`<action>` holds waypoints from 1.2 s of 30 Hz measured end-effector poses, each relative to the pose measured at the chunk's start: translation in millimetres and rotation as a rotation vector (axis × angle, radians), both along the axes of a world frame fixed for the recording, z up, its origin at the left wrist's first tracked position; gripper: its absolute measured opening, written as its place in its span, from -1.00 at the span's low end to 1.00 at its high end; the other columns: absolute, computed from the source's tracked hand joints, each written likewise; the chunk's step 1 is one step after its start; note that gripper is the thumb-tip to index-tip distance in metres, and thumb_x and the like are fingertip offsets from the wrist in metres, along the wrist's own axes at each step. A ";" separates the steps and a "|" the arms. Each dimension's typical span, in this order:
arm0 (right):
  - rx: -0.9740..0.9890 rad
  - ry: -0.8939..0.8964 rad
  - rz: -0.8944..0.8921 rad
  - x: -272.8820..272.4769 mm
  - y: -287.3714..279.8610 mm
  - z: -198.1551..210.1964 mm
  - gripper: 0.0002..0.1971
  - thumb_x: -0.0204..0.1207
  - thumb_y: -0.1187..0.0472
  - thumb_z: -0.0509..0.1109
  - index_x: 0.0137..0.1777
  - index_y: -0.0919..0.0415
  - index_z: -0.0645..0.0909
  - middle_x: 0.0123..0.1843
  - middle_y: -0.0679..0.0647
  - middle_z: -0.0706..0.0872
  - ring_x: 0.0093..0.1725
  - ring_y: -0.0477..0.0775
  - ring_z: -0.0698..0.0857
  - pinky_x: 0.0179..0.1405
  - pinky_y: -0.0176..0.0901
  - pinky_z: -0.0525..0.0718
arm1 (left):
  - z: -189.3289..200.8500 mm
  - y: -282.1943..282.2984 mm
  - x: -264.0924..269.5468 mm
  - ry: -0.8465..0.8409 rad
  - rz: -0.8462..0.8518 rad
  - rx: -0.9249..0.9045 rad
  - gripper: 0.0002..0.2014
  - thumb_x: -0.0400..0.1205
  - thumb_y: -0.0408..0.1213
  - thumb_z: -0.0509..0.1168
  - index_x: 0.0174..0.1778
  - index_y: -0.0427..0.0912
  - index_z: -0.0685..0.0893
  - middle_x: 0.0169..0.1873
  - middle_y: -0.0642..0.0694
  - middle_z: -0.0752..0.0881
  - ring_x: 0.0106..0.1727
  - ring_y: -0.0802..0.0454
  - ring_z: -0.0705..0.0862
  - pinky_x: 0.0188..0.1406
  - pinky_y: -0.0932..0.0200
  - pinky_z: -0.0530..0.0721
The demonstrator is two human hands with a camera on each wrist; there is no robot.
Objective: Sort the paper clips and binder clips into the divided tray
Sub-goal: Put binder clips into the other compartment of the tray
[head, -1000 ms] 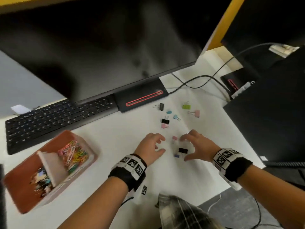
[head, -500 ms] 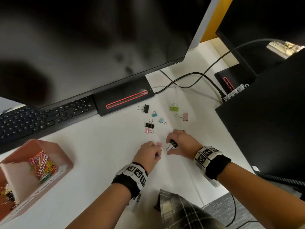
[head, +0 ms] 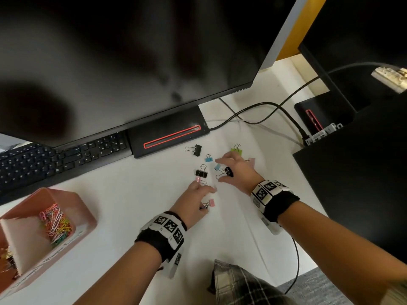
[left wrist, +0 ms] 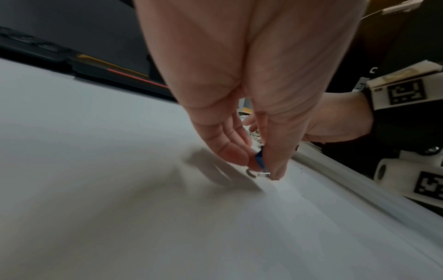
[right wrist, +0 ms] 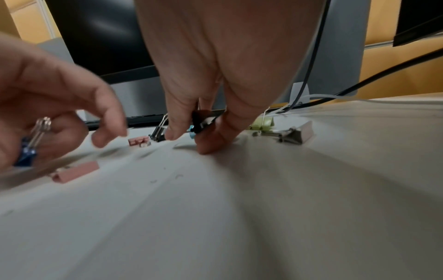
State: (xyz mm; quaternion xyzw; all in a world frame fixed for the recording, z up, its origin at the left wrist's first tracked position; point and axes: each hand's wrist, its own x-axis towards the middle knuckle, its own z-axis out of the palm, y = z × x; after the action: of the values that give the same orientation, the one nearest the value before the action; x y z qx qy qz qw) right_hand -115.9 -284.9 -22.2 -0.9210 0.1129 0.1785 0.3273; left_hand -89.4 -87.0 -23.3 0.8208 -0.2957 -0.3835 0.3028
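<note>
My left hand [head: 206, 200] pinches a dark blue binder clip [left wrist: 259, 161] between thumb and fingers, low over the white desk. A pink binder clip [head: 211, 202] lies on the desk right beside it. My right hand [head: 222, 170] holds a black binder clip [right wrist: 203, 121] inside its curled fingers, and its fingertips [right wrist: 172, 135] reach down at a light blue clip [head: 218, 166]. The pink divided tray [head: 86, 214] stands at the lower left. It has coloured paper clips [head: 56, 225] in one compartment and binder clips [head: 4, 258] in the other.
Loose binder clips lie past my hands: two black [head: 196, 150] [head: 201, 172], a light blue [head: 208, 159], a small pink [head: 198, 179], a green [head: 236, 150] and a pink one [right wrist: 294, 134]. The monitor base [head: 167, 133], keyboard [head: 55, 159] and cables [head: 264, 106] stand behind.
My right hand picked up the black clip and moved forward to the light blue one. My left hand took up the dark blue clip; the pink clip lies beside it.
</note>
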 end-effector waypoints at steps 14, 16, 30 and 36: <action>-0.034 -0.053 -0.009 -8.2 17.3 -8.4 -0.87 0.47 0.22 0.43 -0.02 0.23 0.66 0.02 0.14 0.65 0.03 0.12 0.63 0.10 -0.09 0.59 | -3.3 -6.0 -7.2 -0.225 -0.076 0.116 -0.91 0.56 -0.33 0.24 -0.13 -0.06 0.46 -0.21 0.01 0.53 -0.20 0.00 0.51 -0.12 0.11 0.59; -0.058 -0.042 -0.014 -15.0 23.8 -10.4 -0.86 0.50 0.17 0.40 0.01 0.19 0.64 0.02 0.11 0.66 0.04 0.11 0.61 0.08 -0.09 0.58 | -2.7 0.7 -8.6 -0.199 -0.054 0.114 -0.89 0.57 -0.31 0.24 -0.05 -0.05 0.46 -0.20 0.02 0.53 -0.17 0.01 0.52 -0.11 0.15 0.55; 0.296 -0.253 0.275 8.8 185.9 64.4 -0.86 0.40 0.35 0.48 -0.06 0.19 0.71 -0.09 0.07 0.63 -0.22 0.08 0.65 -0.11 -0.53 0.49 | 101.0 195.4 4.1 -0.229 0.402 -0.034 -0.82 0.44 -0.34 0.47 -0.18 0.04 0.68 -0.25 0.06 0.64 -0.27 0.16 0.68 -0.26 0.48 0.59; 0.406 -0.340 0.521 50.7 352.8 98.2 -0.88 0.43 0.34 0.42 -0.05 0.21 0.68 -0.03 0.09 0.63 -0.05 0.05 0.62 0.13 -0.14 0.56 | 129.5 343.4 12.8 -0.343 0.800 0.244 -0.81 0.39 -0.30 0.53 -0.20 -0.03 0.65 -0.31 0.00 0.70 -0.37 0.18 0.63 -0.44 0.49 0.39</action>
State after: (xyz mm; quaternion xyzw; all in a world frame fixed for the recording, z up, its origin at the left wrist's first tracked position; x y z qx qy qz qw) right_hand -65.2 67.9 76.0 -0.8518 -0.2188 0.1189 0.4610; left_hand -76.6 256.4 106.3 0.9519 0.0464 -0.1266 0.2751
